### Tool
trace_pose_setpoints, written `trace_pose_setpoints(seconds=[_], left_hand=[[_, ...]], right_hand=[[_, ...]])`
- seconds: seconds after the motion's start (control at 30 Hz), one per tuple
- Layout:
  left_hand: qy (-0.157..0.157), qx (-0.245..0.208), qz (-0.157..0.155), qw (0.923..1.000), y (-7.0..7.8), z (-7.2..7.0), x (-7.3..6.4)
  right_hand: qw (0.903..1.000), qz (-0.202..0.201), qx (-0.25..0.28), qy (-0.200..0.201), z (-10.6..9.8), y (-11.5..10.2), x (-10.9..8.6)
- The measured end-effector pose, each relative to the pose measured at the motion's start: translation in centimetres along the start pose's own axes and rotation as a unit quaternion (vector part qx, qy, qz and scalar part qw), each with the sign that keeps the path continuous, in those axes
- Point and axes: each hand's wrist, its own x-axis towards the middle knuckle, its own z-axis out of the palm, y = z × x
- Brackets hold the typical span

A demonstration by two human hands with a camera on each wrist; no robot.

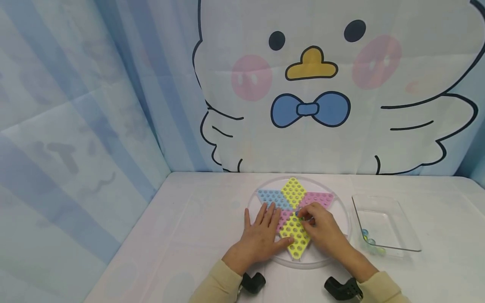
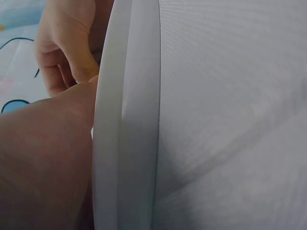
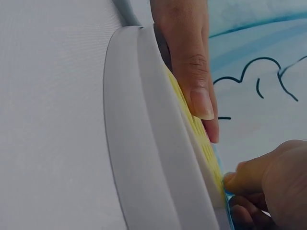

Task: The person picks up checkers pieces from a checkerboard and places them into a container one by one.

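A round white Chinese checkers board [image 1: 341, 210] lies on the table, with yellow, blue and pink star sections full of round holes. My left hand [image 1: 261, 237] rests on its left part, fingers spread and straight, thumb on the near yellow section [image 1: 297, 231]. Close to the star's centre, my right hand [image 1: 322, 227] pinches a small blue marble [image 1: 297, 213] with thumb and forefinger; the fingertips mostly hide it. In the right wrist view, the board's edge [image 3: 153, 120] hides part of the right hand [image 3: 288, 182]. The right hand covers the star's lower right section.
A clear square plastic tray [image 1: 411, 235] stands right of the board, with several blue and yellow-green marbles [image 1: 371, 241] gathered at its near left side. A pale cloth covers the table [image 1: 182, 235]. Behind the table hangs a cartoon-print curtain [image 1: 242, 139].
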Motion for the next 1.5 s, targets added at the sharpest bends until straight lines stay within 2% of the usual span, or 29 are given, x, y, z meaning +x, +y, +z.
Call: trace_pose_setpoints(seconds=[0.3,0.8,1.13,1.33,1.5], left_hand=[[-0.001,-0.002,-0.001,1.0,0.0,0.0,0.0],[-0.005,-0.006,-0.003,1.0,0.1,-0.1,-0.1],[-0.011,-0.001,-0.009,0.9999,0.3,-0.2,-0.1],[-0.014,-0.005,-0.009,0.9999,0.3,-0.2,-0.1],[-0.017,-0.007,-0.011,0.9998,0.2,-0.2,-0.1]], right_hand=[[0.9994,-0.019,-0.022,0.02,0.4,0.0,-0.2],[1.0,0.005,-0.001,0.005,-0.5,-0.3,0.0],[0.9995,0.023,0.001,0.023,-2.5,-0.7,0.3],[0.9984,0.028,-0.008,0.049,-4.0,-0.8,0.5],[0.997,0.047,-0.02,0.057,-5.3,-0.8,0.6]])
